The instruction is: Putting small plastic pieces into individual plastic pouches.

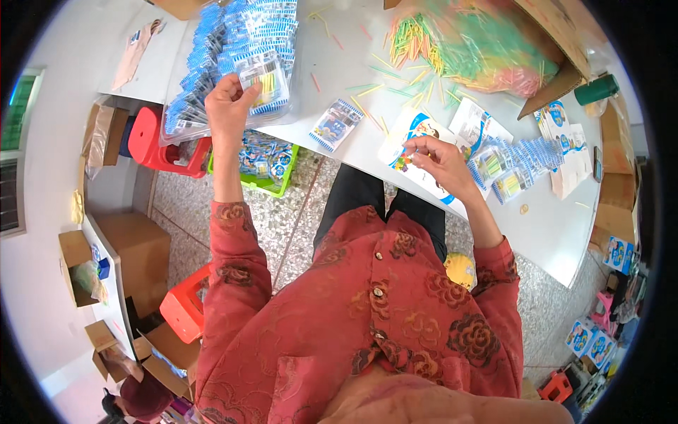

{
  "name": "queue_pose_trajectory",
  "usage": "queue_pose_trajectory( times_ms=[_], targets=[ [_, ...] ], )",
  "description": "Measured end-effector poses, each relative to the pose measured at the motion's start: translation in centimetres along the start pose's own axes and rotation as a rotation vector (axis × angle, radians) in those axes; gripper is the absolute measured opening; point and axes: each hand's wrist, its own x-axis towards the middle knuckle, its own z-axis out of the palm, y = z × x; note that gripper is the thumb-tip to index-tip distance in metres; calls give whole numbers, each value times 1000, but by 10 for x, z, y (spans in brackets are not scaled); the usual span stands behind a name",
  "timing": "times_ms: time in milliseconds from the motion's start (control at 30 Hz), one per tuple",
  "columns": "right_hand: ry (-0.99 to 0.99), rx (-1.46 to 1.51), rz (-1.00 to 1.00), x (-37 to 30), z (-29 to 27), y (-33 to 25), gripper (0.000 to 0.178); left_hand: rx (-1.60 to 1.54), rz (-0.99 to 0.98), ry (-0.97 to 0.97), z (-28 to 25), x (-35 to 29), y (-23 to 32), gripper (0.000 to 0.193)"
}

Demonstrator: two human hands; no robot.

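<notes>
My left hand (229, 109) pinches a small clear packet (267, 76) with blue striped ends and yellow-green sticks inside. It holds the packet at the near end of a clear plastic tray (169, 126), over rows of similar packets (244, 32). My right hand (446, 168) is above a white and blue printed card (397, 138), thumb and fingers drawn together; whatever is between them is too small to make out. Between the hands, a single packet (336, 125) lies on the white table (311, 106). Right of my right hand is an overlapping row of packets (519, 166).
Loose coloured sticks (424, 81) spill from a bag (487, 49) in a cardboard box (554, 32). A green basket of packets (267, 159) and a red stool (145, 134) stand below the table's left edge. Another person (141, 396) is at lower left.
</notes>
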Motion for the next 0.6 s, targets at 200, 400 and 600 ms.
queue_pose_trajectory(
  times_ms=[200,400,600],
  targets=[
    [32,-36,-18,-2,-1,8,23,253,-32,-102,-12,4,-12,25],
    [48,-24,-30,5,3,16,23,719,455,286,15,-21,32,27],
    [41,-85,-65,21,16,16,22,399,333,-257,64,-83,5,22]
  ],
)
